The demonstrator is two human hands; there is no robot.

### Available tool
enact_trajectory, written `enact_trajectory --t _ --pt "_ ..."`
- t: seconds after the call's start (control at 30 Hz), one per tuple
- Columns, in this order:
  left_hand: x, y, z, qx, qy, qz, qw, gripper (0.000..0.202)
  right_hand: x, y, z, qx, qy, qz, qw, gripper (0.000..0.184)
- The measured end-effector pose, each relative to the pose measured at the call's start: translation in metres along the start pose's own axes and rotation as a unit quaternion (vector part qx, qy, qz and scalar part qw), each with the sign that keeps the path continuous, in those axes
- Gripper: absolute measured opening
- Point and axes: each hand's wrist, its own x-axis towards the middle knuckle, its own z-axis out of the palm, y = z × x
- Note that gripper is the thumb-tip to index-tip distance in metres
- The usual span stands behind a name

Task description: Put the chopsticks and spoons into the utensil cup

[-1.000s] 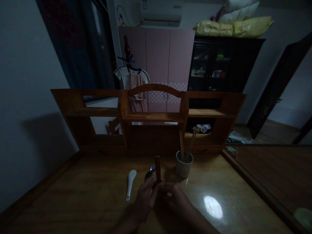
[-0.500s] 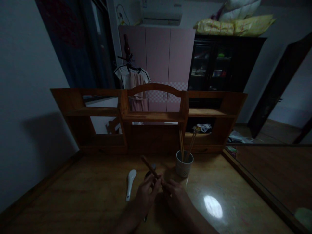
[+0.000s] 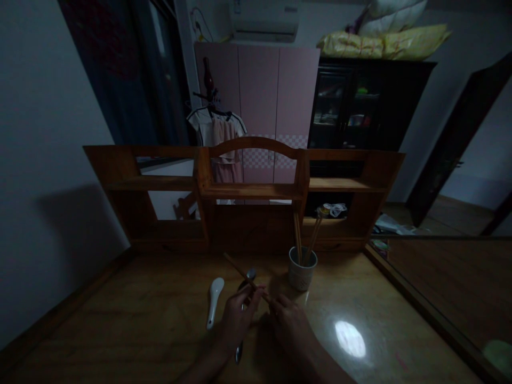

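Brown wooden chopsticks (image 3: 239,268) slant up and to the left from between my hands; whether it is one stick or a pair I cannot tell. My left hand (image 3: 240,318) pinches them near the middle, and my right hand (image 3: 291,324) has its fingers closed round their lower end. Under and beyond my left hand lies a metal spoon (image 3: 251,273), partly covered, with a dark rounded thing beside it. A shiny metal end (image 3: 239,354) shows by my left wrist. The white soup spoon (image 3: 215,298) rests left of my hands.
A light grey cup (image 3: 301,277) with several chopsticks standing in it is beyond my right hand. The wooden shelf unit (image 3: 252,190) runs along the back of the wooden table (image 3: 132,320). A raised edge borders the table on the right.
The chopsticks' far tip has swung a little left and lower, and my hands have shifted slightly. More of the metal spoon shows. The cup and white soup spoon stay in place.
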Motion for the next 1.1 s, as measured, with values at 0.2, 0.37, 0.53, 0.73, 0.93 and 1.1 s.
enact_trajectory --t 0.2,0.37,0.53,0.73,0.93,1.1 --pt "-0.001 0.009 -0.005 0.004 0.007 0.021 1.000 0.039 -0.001 -0.001 0.000 0.041 0.019 -0.010 0.999 0.046" --pt "0.000 0.008 -0.007 -0.001 0.027 0.035 0.999 0.035 -0.001 -0.007 -0.004 0.063 -0.006 0.000 0.998 0.042" --pt "0.000 0.007 -0.005 -0.005 0.059 0.020 0.998 0.033 -0.001 -0.007 -0.003 0.057 -0.001 0.001 0.998 0.041" --pt "0.001 0.006 -0.004 -0.017 0.055 -0.007 0.998 0.033 -0.002 -0.006 -0.001 0.046 0.008 -0.017 0.999 0.034" --pt "0.002 0.002 -0.006 -0.026 0.060 -0.030 0.997 0.035 -0.007 -0.016 -0.015 0.014 0.062 -0.048 0.997 0.039" --pt "0.003 0.001 -0.007 -0.058 0.073 -0.063 0.994 0.039 -0.010 -0.014 -0.019 0.033 0.099 -0.075 0.992 0.049"
